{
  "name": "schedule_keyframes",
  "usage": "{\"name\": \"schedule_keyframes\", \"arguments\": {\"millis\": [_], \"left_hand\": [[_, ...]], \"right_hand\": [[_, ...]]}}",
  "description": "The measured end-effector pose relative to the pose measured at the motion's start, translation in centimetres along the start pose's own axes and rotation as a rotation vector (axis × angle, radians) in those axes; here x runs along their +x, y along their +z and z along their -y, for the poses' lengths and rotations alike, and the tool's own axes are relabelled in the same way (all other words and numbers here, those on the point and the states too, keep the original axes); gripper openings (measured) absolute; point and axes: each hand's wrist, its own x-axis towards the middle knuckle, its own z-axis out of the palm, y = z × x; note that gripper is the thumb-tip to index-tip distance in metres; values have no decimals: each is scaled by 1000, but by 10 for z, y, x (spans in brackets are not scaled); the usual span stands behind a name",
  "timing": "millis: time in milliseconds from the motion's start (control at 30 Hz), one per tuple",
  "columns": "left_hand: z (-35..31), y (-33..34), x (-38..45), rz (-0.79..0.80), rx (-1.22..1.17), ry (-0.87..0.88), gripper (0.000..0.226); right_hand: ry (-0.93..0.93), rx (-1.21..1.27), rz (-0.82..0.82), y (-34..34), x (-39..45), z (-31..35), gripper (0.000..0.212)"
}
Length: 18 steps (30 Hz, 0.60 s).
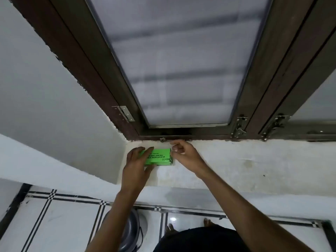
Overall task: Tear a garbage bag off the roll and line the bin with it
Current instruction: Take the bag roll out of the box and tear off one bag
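Observation:
A bright green garbage-bag box [161, 158] with black print lies flat in the left corner of the white window sill [236, 164]. My left hand [137, 163] wraps the box's left end, thumb below and fingers on top. My right hand [183, 151] is at the box's right end, fingertips pinched together at the end flap. No bag or roll shows outside the box. A grey round bin [127, 231] stands on the floor below, partly hidden by my left forearm.
A dark brown window frame [112, 88] with frosted glass rises behind the sill, with metal latches [240, 127] at its base. White walls close the left side. My bare feet [207, 222] stand on white floor tiles with black lines.

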Motion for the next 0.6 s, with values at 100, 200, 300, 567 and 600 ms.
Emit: {"name": "schedule_keyframes", "arguments": {"millis": [100, 200, 300, 567, 600], "left_hand": [[4, -7, 5, -2, 9, 9, 60], [4, -14, 10, 16, 44, -4, 59], [8, -22, 16, 12, 36, 47, 58], [-7, -49, 39, -19, 65, 229, 77], [-10, -53, 41, -7, 75, 245, 83]], "right_hand": [[38, 12, 6, 0, 4, 4, 32], [50, 18, 6, -1, 9, 6, 39], [33, -36, -31, -8, 15, 6, 45], [-86, -34, -312, -22, -11, 19, 16], [-77, 20, -232, -23, -18, 20, 12]]}}
